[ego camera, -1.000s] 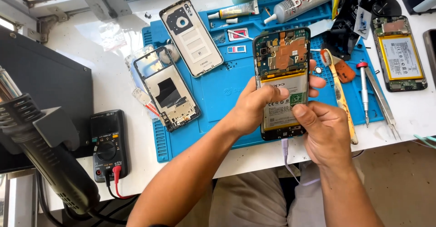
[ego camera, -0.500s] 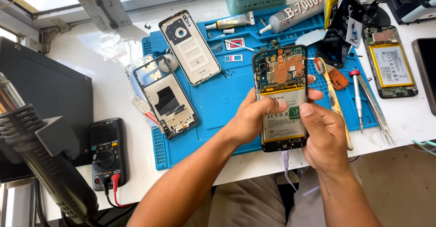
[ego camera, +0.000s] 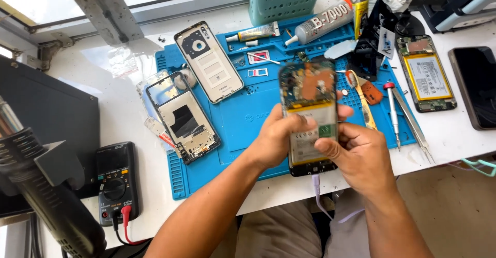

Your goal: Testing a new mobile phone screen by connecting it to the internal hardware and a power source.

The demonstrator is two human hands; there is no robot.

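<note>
Both hands, left [ego camera: 276, 136] and right [ego camera: 356, 152], clamp one opened phone [ego camera: 310, 116] above the blue mat [ego camera: 248, 118]. Left of the grip lie two back covers [ego camera: 194, 90]; beyond it, two glue tubes [ego camera: 318, 23].

Blue work mat [ego camera: 248, 118]: matt, rubbery. Screwdriver [ego camera: 392, 111]: shiny metal shaft. Basket [ego camera: 287, 0]: perforated teal plastic.
</note>
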